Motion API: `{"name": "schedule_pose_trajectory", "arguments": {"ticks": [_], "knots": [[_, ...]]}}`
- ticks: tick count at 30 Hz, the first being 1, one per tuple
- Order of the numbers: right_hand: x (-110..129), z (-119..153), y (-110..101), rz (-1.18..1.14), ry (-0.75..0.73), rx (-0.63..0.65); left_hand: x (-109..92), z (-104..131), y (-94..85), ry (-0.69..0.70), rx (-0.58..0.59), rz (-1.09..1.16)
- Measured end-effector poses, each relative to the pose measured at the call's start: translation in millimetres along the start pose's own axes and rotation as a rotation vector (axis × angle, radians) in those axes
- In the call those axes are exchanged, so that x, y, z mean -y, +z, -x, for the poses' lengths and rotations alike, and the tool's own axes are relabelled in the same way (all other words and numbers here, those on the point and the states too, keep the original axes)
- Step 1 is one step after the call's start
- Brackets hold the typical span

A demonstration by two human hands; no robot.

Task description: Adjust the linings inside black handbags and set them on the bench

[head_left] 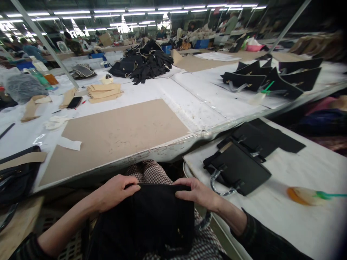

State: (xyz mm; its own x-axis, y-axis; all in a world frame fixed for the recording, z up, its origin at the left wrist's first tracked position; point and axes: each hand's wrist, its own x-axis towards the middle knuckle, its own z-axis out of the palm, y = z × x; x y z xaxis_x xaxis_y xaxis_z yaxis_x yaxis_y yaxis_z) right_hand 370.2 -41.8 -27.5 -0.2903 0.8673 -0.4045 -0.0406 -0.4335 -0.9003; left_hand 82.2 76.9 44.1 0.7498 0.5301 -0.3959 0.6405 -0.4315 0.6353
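Note:
A black handbag lies across my lap, over checked cloth. My left hand pinches its top edge near the left corner, thumb on the near face. At the right corner my right hand grips the same edge between thumb and fingers. A plastic-wrapped handle hangs at the bag's right side, and a small gold-coloured fitting shows low on its face. The bag's lower left part fades into shadow. Right of my hands, another black bag with wrapped handles rests on a white side table.
A brown board covers the near part of the white worktable. A bottle of amber liquid lies on the side table. Farther back are a pile of black pieces, a phone and black bag panels. Other people work in the background.

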Motion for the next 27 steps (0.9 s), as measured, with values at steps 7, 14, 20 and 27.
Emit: {"name": "schedule_pose_trajectory", "arguments": {"ticks": [7, 14, 20, 27], "knots": [[15, -2, -1, 0.029, -0.034, 0.078, 2, 1, 0.3, 0.010, 0.006, 0.016], [27, -24, -1, 0.120, 0.047, 0.078, -1, 3, 0.9, -0.001, 0.017, 0.024], [20, -25, 11, 0.120, -0.050, -0.037, -4, 1, 1.2, 0.002, 0.023, 0.015], [33, -34, 16, 0.161, -0.030, 0.117, -10, -7, 3.3, 0.064, 0.019, -0.063]]}}
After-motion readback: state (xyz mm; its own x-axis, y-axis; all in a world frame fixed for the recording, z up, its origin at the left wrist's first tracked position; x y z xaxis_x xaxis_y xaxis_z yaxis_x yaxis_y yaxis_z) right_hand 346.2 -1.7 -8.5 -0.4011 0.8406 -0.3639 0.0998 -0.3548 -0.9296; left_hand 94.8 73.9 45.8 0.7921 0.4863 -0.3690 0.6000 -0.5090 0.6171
